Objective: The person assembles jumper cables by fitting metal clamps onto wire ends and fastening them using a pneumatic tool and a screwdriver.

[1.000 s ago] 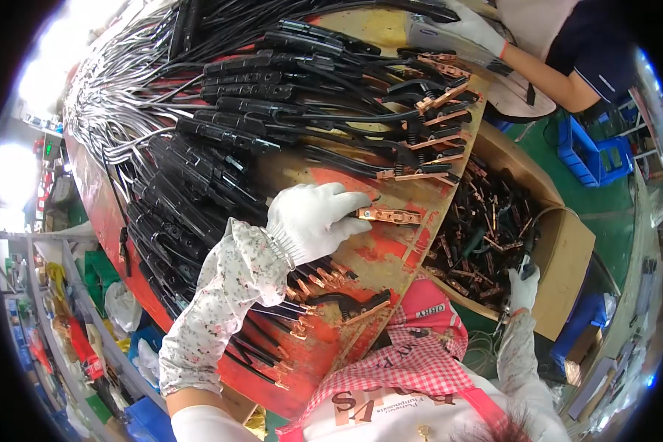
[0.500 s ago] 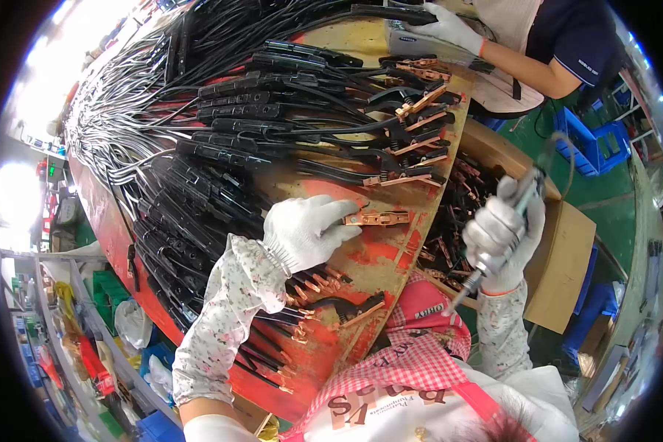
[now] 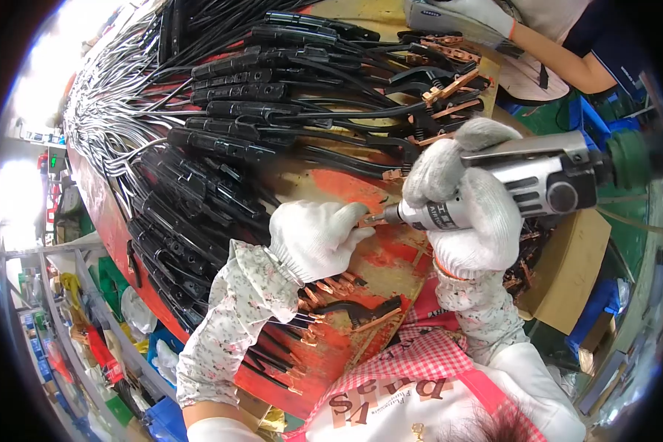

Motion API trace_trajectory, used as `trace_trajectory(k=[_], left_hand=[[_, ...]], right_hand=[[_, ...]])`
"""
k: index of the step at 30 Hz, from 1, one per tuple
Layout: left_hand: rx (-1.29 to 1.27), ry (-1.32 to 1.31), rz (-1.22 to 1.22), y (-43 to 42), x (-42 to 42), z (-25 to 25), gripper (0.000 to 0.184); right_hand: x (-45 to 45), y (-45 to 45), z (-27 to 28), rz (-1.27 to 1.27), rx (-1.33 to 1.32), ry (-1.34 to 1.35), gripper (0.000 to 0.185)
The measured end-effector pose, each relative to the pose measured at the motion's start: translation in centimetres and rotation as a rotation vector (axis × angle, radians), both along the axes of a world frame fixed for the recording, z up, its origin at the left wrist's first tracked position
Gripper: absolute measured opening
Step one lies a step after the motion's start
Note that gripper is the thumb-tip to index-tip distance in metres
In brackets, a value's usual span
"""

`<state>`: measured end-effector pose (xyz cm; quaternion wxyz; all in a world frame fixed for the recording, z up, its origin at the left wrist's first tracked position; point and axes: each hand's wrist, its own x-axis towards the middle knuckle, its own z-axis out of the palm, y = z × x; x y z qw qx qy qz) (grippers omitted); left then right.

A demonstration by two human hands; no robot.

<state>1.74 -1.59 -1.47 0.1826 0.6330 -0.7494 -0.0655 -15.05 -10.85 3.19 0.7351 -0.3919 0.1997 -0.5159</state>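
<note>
My left hand [image 3: 313,239], in a white knit glove, is pinched closed near the middle of the table. Its fingers are around a copper clamp jaw, now almost wholly hidden by them and the tool tip. My right hand [image 3: 475,214], also gloved, grips a silver air screwdriver [image 3: 538,184] lying level. The driver's bit [image 3: 376,218] reaches to the left fingertips, where its exact contact is hidden. Just above lie black-handled clamps [image 3: 236,140] with copper jaws. Below my left hand are bare copper cable ends [image 3: 339,283] and another black clamp [image 3: 353,311].
Bundled cables [image 3: 118,110] cover the far left of the red-and-yellow worktable [image 3: 390,258]. A cardboard box [image 3: 567,258] with copper-and-black parts stands at the right. Opposite, a co-worker's gloved hand [image 3: 479,11] rests on a grey box-like object.
My right hand has swung the screwdriver up and left from beside the box, bringing its bit to the left fingertips. The copper clamp jaw, plainly visible before, is now covered.
</note>
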Motion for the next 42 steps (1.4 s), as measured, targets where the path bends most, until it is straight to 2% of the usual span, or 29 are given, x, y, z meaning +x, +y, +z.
trace_trajectory(k=[4,6,9,15,18,19,22,23,36,39,40,42], left_hand=[[0.011,0.012,0.020,0.0,0.0,-0.1,0.021],[-0.024,0.054,0.015,-0.1,0.0,-0.5,0.022],[0.027,0.041,0.026,-0.1,0.0,-0.2,0.023],[0.047,0.085,0.073,0.0,-0.3,-0.6,0.022],[0.060,0.056,0.102,0.1,-0.5,-0.3,0.023],[0.062,0.061,0.110,0.1,-0.6,-0.4,0.023],[0.045,0.068,0.120,0.1,-0.7,-0.7,0.025],[0.029,0.062,0.114,0.1,-0.7,-0.7,0.025],[0.118,0.026,0.095,-0.1,-0.6,-0.1,0.022],[0.070,0.040,0.087,-0.2,-0.6,-0.4,0.021],[0.062,0.023,0.073,-0.1,-0.6,-0.5,0.021],[-0.042,0.049,0.116,0.1,-0.7,-0.7,0.021]], right_hand=[[-0.4,0.0,-0.7,0.073,-0.132,-0.072,0.040],[-0.2,0.4,-0.8,0.001,-0.197,-0.005,0.043],[-0.1,0.8,-0.5,0.028,-0.105,0.028,0.044],[-0.3,-1.2,-1.3,0.229,-0.420,-0.105,0.030],[-0.5,-1.4,-1.9,0.168,-0.512,-0.042,0.037],[-0.5,-1.8,-2.2,0.224,-0.572,-0.110,0.041],[-0.2,-1.2,-1.1,0.149,-0.581,-0.016,0.041],[0.1,-0.6,-1.5,0.131,-0.512,-0.097,0.035],[0.0,-0.9,-1.9,0.210,-0.546,-0.128,0.032],[-0.3,-0.9,-1.5,0.213,-0.587,-0.097,0.026],[0.3,-0.8,-1.8,0.174,-0.599,-0.165,0.024],[-0.6,-1.0,-1.5,0.215,-0.588,-0.018,0.025]])
